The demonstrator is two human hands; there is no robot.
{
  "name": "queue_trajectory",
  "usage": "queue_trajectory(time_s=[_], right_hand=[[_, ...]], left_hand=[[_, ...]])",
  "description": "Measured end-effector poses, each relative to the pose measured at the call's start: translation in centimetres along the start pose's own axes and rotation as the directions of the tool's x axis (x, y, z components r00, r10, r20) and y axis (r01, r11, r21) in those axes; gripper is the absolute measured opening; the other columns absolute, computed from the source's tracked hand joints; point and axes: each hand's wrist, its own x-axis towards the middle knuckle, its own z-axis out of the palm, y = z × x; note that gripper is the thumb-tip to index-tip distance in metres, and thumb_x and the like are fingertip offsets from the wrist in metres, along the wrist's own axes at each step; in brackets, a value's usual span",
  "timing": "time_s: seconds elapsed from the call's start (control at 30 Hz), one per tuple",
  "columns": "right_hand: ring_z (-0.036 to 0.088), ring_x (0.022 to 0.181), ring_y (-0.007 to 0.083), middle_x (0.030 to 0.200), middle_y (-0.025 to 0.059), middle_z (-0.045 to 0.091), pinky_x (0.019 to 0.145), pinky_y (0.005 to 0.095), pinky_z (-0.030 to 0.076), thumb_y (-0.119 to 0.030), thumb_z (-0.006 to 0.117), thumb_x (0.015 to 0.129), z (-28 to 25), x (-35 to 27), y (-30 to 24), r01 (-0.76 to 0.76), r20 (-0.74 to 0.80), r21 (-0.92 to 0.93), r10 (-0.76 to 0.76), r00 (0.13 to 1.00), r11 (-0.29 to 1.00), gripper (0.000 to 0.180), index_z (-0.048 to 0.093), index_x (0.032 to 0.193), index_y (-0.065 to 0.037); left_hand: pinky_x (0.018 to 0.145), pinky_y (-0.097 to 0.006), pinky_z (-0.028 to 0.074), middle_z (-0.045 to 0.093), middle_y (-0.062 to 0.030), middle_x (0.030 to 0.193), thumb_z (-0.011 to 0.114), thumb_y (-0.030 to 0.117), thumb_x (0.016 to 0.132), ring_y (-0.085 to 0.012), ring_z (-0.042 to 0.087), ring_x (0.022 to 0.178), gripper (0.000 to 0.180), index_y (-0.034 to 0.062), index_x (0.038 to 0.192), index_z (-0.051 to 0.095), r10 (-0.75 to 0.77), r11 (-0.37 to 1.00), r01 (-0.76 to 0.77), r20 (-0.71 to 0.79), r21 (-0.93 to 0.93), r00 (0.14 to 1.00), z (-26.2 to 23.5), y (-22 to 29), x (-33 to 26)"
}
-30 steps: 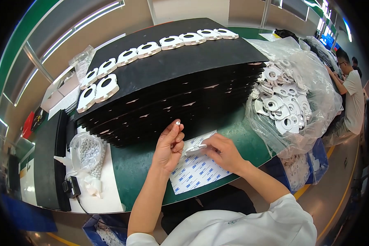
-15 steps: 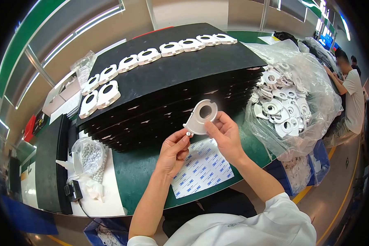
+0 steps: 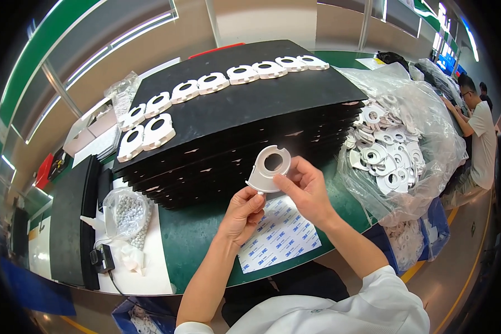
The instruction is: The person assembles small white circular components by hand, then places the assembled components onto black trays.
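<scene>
A white plastic plate with a round hole (image 3: 261,179) is held up in front of me. My right hand (image 3: 306,186) grips its right side, thumb on the face near the hole. My left hand (image 3: 244,211) is closed in a pinch at the plate's lower edge. Between thumb and forefinger sits a small white ball (image 3: 260,193), mostly covered by the fingertips and right against the edge. Below the hands lies a white sheet with blue print (image 3: 286,236) on the green table (image 3: 195,239).
A stack of black boards (image 3: 250,106) stands ahead, with white plates (image 3: 158,131) lined up on top. To the right, a clear bag (image 3: 445,147) spills similar plates. At left lies a bag of small balls (image 3: 131,214). A person (image 3: 476,133) stands far right.
The plate has come slightly lower and been turned a little. My left fingertips have moved in under its lower edge, hiding more of the ball. The whole view has shifted slightly.
</scene>
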Motion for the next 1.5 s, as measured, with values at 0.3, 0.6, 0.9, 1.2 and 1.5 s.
queue_trajectory(time_s=[0.3, 0.6, 0.9, 1.2, 1.5], right_hand=[[0.053, 0.052, 0.0129, 0.064, 0.0073, 0.059, 0.052, 0.0232, 0.042, -0.01, 0.064, 0.078, 4.2, 9.8, -7.5, 0.437, 0.085, -0.475, -0.454, 0.887, 0.764, 0.028, 0.054, 0.102, 0.0], [0.054, 0.059, 0.0112, 0.069, 0.0075, 0.06, 0.059, 0.0223, 0.046, -0.023, 0.068, 0.076, 6.8, 16.7, -8.7, -0.055, 0.313, -0.582, 0.286, 0.906, 0.811, 0.037, 0.062, 0.099, 0.004], [0.059, 0.078, 0.0181, 0.085, 0.0087, 0.062, 0.066, 0.0262, 0.048, -0.002, 0.063, 0.077, -2.2, 5.7, -8.2, 0.595, 0.082, -0.604, -0.701, 0.708, 0.531, 0.02, 0.063, 0.097, -0.004], [0.062, 0.086, 0.0225, 0.095, 0.0128, 0.065, 0.075, 0.0307, 0.047, -0.008, 0.053, 0.084, -36.2, 0.1, -5.1, -0.248, -0.337, -0.941, -0.575, 0.745, 0.23, 0.02, 0.061, 0.1, 0.0], [0.053, 0.1, 0.0375, 0.109, 0.0227, 0.056, 0.086, 0.0425, 0.042, -0.019, 0.054, 0.08, -44.3, 7.6, -12.1, -0.454, -0.355, -0.886, -0.488, 0.797, -0.096, 0.038, 0.051, 0.115, -0.005]], left_hand=[[0.06, -0.022, 0.04, 0.053, -0.0108, 0.092, 0.059, 0.011, 0.082, -0.0183, 0.049, 0.079, 0.022, 0.0004, 0.1, 0.054, 0.005, 0.951, -0.105, -0.324, -0.292, 0.946, -0.5, 0.6, 0.5], [0.09, -0.031, 0.038, 0.043, -0.019, 0.112, 0.048, -0.002, 0.075, -0.0327, 0.039, 0.113, 0.034, -0.0039, 0.109, 0.045, -0.052, 0.87, -0.101, -0.294, -0.482, 0.954, -0.6, 1.4, 0.0], [0.1, -0.036, 0.04, 0.041, -0.0278, 0.118, 0.034, -0.019, 0.076, -0.0381, 0.041, 0.117, 0.038, -0.009, 0.112, 0.04, 0.016, 0.923, -0.141, -0.329, -0.358, 0.944, -1.8, 0.4, 0.9], [0.089, -0.029, 0.05, 0.052, -0.0213, 0.114, 0.043, -0.002, 0.09, -0.0257, 0.057, 0.103, 0.023, -0.0042, 0.113, 0.045, 0.019, 0.983, -0.058, -0.217, -0.176, 0.976, -0.3, -0.4, 1.0], [0.072, -0.026, 0.055, 0.06, -0.0171, 0.102, 0.044, 0.006, 0.092, -0.0223, 0.062, 0.087, 0.017, 0.0011, 0.106, 0.052, 0.077, 0.986, -0.108, -0.222, -0.13, 0.972, -1.0, 0.7, 0.5]])
